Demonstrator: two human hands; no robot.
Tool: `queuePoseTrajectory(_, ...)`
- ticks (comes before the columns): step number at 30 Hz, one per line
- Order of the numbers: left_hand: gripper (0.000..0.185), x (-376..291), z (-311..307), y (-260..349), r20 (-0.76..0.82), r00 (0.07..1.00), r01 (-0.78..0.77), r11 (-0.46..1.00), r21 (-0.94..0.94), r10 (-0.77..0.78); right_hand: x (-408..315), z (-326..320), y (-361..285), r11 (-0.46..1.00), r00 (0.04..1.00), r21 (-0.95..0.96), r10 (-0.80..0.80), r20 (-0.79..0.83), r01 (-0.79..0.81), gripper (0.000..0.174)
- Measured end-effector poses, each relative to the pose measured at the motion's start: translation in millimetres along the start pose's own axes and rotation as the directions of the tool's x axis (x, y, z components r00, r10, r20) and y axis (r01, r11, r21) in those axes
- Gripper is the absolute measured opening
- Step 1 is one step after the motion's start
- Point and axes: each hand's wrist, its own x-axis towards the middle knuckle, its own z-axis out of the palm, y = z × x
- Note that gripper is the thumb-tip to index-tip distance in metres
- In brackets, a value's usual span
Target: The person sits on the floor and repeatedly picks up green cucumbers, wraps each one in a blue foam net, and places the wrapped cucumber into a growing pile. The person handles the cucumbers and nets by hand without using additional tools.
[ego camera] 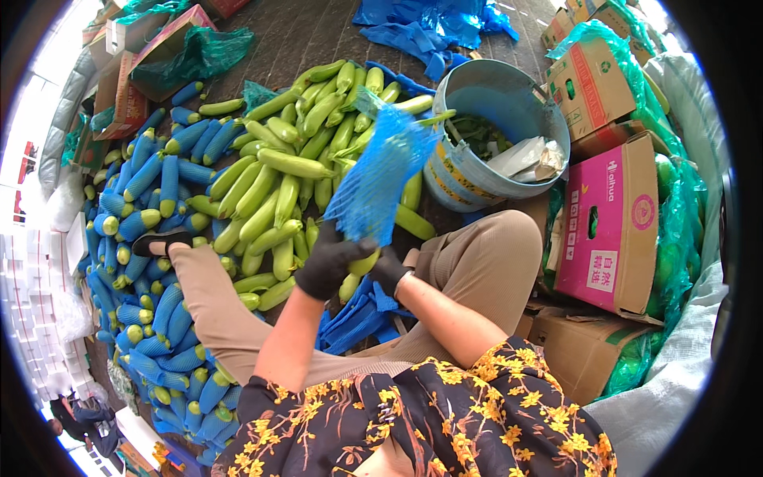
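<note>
My left hand (326, 262), in a black glove, grips a light green zucchini (363, 262) at its near end, together with the edge of a blue foam net sleeve (375, 173). The sleeve spreads upward and away, blurred, over the bare zucchini pile (298, 155). My right hand (388, 269), also black-gloved, is against the right side of the same zucchini and sleeve; its fingers are partly hidden. Flat blue net sleeves (357, 322) lie between my legs. Many sleeved zucchini (170, 185) are heaped to the left.
A round blue-grey tub (465, 185) with leaves and plastic waste stands beyond my right knee. Cardboard boxes (608, 226) with green plastic liners line the right side; more boxes (122, 101) are at the upper left. Blue plastic (423, 30) lies ahead. People (89, 423) are at the lower left.
</note>
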Motion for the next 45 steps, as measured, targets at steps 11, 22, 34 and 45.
queuePoseTrajectory(11, 0.040, 29, -57, -30, -0.152, 0.987, -0.080, 0.982, -0.172, 0.054, 13, -10, 1, 0.924, 0.959, -0.258, 0.283, -0.031, -0.281, 0.021)
queuePoseTrajectory(22, 0.044, -290, -291, 118, -0.813, -0.168, -0.001, 0.825, 0.566, 0.557, 172, 4, 21, 0.066, 0.911, -0.972, -0.368, 0.185, 0.224, 0.026)
queuePoseTrajectory(34, 0.028, -58, -108, -31, -0.401, 0.820, 0.275, 0.896, -0.349, -0.408, 27, 66, -40, 0.360, 0.796, -0.720, -0.133, 0.590, 0.593, 0.034)
queuePoseTrajectory(45, 0.018, -90, -49, -44, -0.303, 0.951, 0.280, 0.587, 0.759, -0.061, -10, 22, -24, 0.254, 0.406, -0.402, 0.038, 0.913, 0.880, 0.016)
